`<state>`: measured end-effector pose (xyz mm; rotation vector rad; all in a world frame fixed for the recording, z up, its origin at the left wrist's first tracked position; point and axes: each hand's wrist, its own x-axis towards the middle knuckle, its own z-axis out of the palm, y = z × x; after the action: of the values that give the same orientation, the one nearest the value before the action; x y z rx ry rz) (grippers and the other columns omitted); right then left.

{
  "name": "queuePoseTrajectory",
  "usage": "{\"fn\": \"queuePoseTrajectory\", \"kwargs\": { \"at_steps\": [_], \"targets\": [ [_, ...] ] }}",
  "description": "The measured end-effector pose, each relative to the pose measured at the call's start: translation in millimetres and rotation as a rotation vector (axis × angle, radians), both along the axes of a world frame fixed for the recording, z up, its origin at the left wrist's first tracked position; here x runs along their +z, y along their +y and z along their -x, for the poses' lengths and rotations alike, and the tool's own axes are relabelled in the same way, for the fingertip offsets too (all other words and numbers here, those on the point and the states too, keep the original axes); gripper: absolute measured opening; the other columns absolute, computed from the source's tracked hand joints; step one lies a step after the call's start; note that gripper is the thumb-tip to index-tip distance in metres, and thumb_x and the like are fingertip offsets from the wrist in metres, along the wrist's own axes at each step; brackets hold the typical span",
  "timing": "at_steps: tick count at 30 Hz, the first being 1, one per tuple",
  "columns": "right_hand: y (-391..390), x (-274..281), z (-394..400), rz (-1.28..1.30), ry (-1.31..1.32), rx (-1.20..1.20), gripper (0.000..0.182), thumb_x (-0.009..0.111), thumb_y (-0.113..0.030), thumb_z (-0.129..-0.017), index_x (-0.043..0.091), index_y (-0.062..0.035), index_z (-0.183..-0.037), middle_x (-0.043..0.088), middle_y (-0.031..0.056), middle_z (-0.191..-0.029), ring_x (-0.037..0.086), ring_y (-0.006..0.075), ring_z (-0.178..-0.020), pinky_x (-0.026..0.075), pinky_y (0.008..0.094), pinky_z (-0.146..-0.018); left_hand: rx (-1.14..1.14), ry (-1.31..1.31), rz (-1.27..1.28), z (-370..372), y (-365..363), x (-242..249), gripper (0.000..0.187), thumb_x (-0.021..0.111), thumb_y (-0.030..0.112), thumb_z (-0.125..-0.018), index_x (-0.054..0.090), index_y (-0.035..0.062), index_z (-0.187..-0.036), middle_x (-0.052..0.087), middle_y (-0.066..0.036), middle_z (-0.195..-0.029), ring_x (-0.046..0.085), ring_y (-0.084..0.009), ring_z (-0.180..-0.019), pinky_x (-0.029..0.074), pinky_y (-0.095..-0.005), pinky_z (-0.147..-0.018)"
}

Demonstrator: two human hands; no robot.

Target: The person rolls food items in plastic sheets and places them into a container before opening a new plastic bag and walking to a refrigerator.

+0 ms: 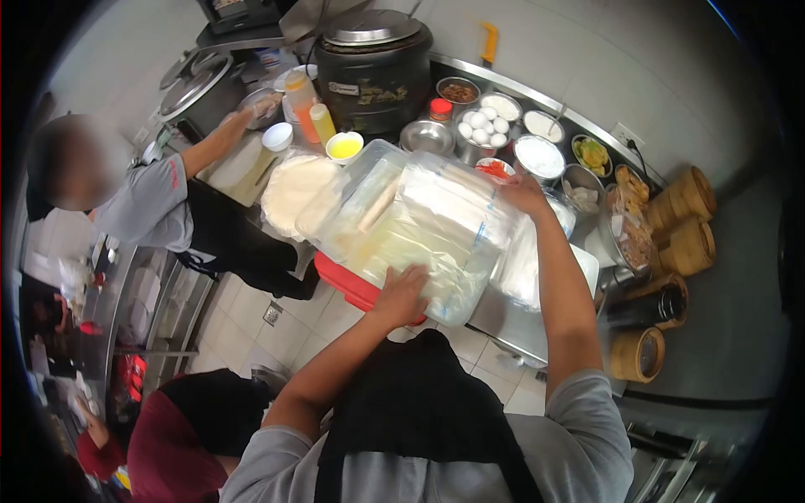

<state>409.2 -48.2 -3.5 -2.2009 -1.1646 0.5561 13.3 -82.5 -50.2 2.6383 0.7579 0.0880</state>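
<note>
A large clear plastic bag of flat white sheets lies across a clear plastic container on the counter. My left hand presses on the bag's near edge, fingers curled over it. At the bag's far right corner my right hand grips the top edge. Under the bag's near side a red tray or lid sticks out past the counter edge.
A co-worker in grey stands left, a hand reaching to a bowl. A big black pot, metal bowls of eggs and toppings, sauce bottles, flatbreads and bamboo steamers crowd the counter. Another person crouches lower left.
</note>
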Motion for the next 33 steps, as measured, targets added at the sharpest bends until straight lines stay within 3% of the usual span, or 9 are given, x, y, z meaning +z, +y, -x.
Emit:
{"fn": "queuePoseTrajectory", "kwargs": {
  "at_steps": [2, 6, 10, 14, 18, 22, 24, 30, 33],
  "targets": [
    [3.2, -4.0, -4.6, -0.056, 0.015, 0.033, 0.044, 0.080, -0.036, -0.077, 0.073, -0.0027, -0.106, 0.074, 0.0129, -0.097, 0.070, 0.0225, -0.091, 0.054, 0.0346, -0.082, 0.032, 0.007, 0.006, 0.9, -5.7, 0.1, 0.053, 0.068, 0.031, -0.091, 0.054, 0.0063, -0.135, 0.041, -0.011, -0.154, 0.033, -0.0287, -0.147, 0.023, -0.0642, -0.117],
    [4.2, 14.7, 9.3, -0.144, 0.021, 0.081, 0.026, 0.078, -0.026, -0.075, 0.074, -0.0015, -0.085, 0.072, 0.0125, -0.082, 0.068, 0.0229, -0.081, 0.053, 0.0364, -0.078, 0.120, -0.022, 0.086, 16.0, -19.2, 8.1, 0.051, 0.069, 0.028, -0.091, 0.055, 0.0068, -0.135, 0.042, -0.011, -0.153, 0.034, -0.0291, -0.146, 0.023, -0.0649, -0.117],
    [8.5, 3.4, 16.2, -0.403, -0.171, 0.176, 0.020, 0.069, -0.021, -0.084, 0.070, -0.0021, -0.091, 0.071, 0.0112, -0.087, 0.065, 0.0235, -0.078, 0.051, 0.0359, -0.078, 0.233, -0.241, 0.163, 52.2, -41.3, 5.7, 0.044, 0.072, 0.020, -0.089, 0.060, 0.0073, -0.130, 0.049, -0.014, -0.147, 0.041, -0.0332, -0.141, 0.030, -0.0598, -0.116],
    [-0.4, 30.9, 45.2, -0.374, -0.029, 0.219, 0.015, 0.064, -0.018, -0.089, 0.069, -0.0043, -0.095, 0.070, 0.0116, -0.090, 0.065, 0.0238, -0.082, 0.051, 0.0351, -0.079, 0.398, -0.417, 0.206, 97.1, -63.4, 5.4, 0.039, 0.073, 0.015, -0.088, 0.064, 0.0066, -0.125, 0.053, -0.018, -0.141, 0.048, -0.0362, -0.134, 0.038, -0.0503, -0.112],
    [-25.8, 29.9, 105.9, -0.473, -0.035, 0.479, 0.007, 0.063, -0.012, -0.091, 0.065, -0.0056, -0.092, 0.068, 0.0105, -0.093, 0.064, 0.0231, -0.088, 0.050, 0.0354, -0.076, 0.630, -0.492, 0.235, 138.8, -83.9, -12.2, 0.036, 0.072, 0.015, -0.087, 0.066, 0.0060, -0.122, 0.056, -0.020, -0.137, 0.054, -0.0379, -0.127, 0.044, -0.0428, -0.107],
    [-66.6, 0.7, 192.4, -0.503, -0.123, 0.742, 0.008, 0.063, -0.003, -0.081, 0.062, -0.0072, -0.088, 0.065, 0.0161, -0.101, 0.061, 0.0379, -0.098, 0.048, 0.0431, -0.090, 0.741, -0.525, 0.230, 169.5, -109.7, -24.3, 0.035, 0.073, 0.016, -0.088, 0.066, 0.0031, -0.120, 0.057, -0.020, -0.136, 0.055, -0.0383, -0.125, 0.044, -0.0426, -0.106],
    [-80.9, -34.6, 216.2, -0.399, -0.239, 0.859, 0.010, 0.063, 0.000, -0.078, 0.061, -0.0062, -0.085, 0.063, 0.0161, -0.097, 0.060, 0.0391, -0.095, 0.047, 0.0466, -0.085, 0.752, -0.528, 0.217, 181.2, -120.1, -32.3, 0.035, 0.074, 0.017, -0.088, 0.065, 0.0064, -0.120, 0.059, -0.018, -0.133, 0.057, -0.0361, -0.124, 0.046, -0.0421, -0.104],
    [-101.9, -65.0, 243.5, -0.342, -0.371, 0.752, 0.006, 0.063, -0.009, -0.080, 0.061, -0.0057, -0.085, 0.060, 0.0157, -0.093, 0.057, 0.0375, -0.094, 0.045, 0.0484, -0.082, 0.814, -0.545, 0.328, 214.6, -164.7, -28.6, 0.035, 0.074, 0.018, -0.089, 0.066, 0.0041, -0.120, 0.064, -0.017, -0.127, 0.061, -0.0334, -0.119, 0.047, -0.0384, -0.102],
    [-97.1, -61.2, 240.6, -0.335, -0.306, 0.703, 0.025, 0.071, -0.024, -0.082, 0.065, -0.0035, -0.095, 0.062, 0.0168, -0.098, 0.058, 0.0379, -0.099, 0.045, 0.0488, -0.088, 0.822, -0.568, 0.307, 236.0, -191.4, -48.0, 0.035, 0.074, 0.020, -0.087, 0.067, 0.0039, -0.118, 0.066, -0.018, -0.120, 0.062, -0.0356, -0.116, 0.048, -0.0401, -0.101]
  ]
}}
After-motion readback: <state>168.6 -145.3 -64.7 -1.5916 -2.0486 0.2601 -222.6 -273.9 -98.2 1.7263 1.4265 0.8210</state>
